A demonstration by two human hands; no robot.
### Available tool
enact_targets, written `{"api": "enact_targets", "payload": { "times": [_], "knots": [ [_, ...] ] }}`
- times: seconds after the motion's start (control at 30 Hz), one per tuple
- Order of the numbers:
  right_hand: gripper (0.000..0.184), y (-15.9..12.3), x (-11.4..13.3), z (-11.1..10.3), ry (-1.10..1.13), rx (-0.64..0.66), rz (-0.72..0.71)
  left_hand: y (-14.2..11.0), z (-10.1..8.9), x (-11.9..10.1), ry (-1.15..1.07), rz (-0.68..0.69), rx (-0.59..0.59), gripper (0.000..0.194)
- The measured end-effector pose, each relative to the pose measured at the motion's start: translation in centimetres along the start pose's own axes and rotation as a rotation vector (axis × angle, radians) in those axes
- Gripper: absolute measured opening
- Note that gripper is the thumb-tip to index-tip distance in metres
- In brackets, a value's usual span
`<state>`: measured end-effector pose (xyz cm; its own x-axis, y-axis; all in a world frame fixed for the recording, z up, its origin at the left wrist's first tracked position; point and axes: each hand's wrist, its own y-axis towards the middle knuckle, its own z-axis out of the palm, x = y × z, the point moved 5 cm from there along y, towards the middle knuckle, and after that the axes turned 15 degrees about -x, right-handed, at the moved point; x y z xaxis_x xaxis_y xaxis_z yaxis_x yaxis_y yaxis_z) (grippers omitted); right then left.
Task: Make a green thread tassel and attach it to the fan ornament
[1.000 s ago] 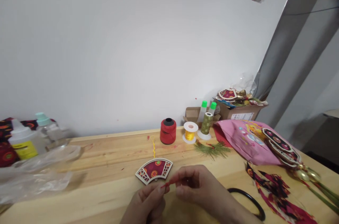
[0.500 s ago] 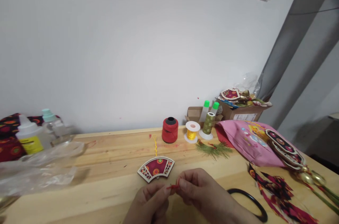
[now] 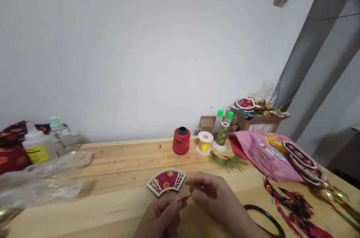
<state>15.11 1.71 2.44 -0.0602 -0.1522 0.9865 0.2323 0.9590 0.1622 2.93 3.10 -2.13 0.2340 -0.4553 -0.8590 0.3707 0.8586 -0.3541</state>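
Observation:
In the head view, my left hand (image 3: 164,213) pinches a short red cord (image 3: 185,197) between thumb and forefinger, near the table's front edge. The cord's right end reaches up to my right hand (image 3: 212,196), whose forefinger is lifted apart from the thumb; a slight touch at the thumb cannot be ruled out. Just beyond both hands lies a fan-shaped pendant (image 3: 166,181) with a pale wooden frame and dark red patterned fabric. A yellow cord loop (image 3: 165,157) runs from its top edge. Part of a black loop (image 3: 266,215) shows beside my right forearm.
Behind the pendant stand a red thread spool (image 3: 181,141), a yellow cord spool (image 3: 204,144) and an olive thread cone (image 3: 222,135). Green tassel threads (image 3: 227,161), a pink bag (image 3: 261,151) and fabric strips (image 3: 292,204) lie right. Bottles (image 3: 39,148) and plastic wrap (image 3: 42,189) are left.
My right hand has loosened its pinch on the red cord, forefinger and thumb moving apart. The left hand keeps its hold. The whole view has shifted slightly.

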Motion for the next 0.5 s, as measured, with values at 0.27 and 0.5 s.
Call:
{"api": "enact_targets", "payload": {
  "times": [0.27, 0.5],
  "knots": [
    [0.021, -0.4, 2.1, 0.4, -0.189, -0.033, -0.241, 0.1, 0.0, 0.2, 0.001, -0.011, 0.028, 0.033],
    [0.019, -0.3, -0.2, 0.3, 0.075, -0.018, -0.03, -0.1, 0.4, 0.2, -0.027, -0.028, 0.033, 0.032]
  ]
}}
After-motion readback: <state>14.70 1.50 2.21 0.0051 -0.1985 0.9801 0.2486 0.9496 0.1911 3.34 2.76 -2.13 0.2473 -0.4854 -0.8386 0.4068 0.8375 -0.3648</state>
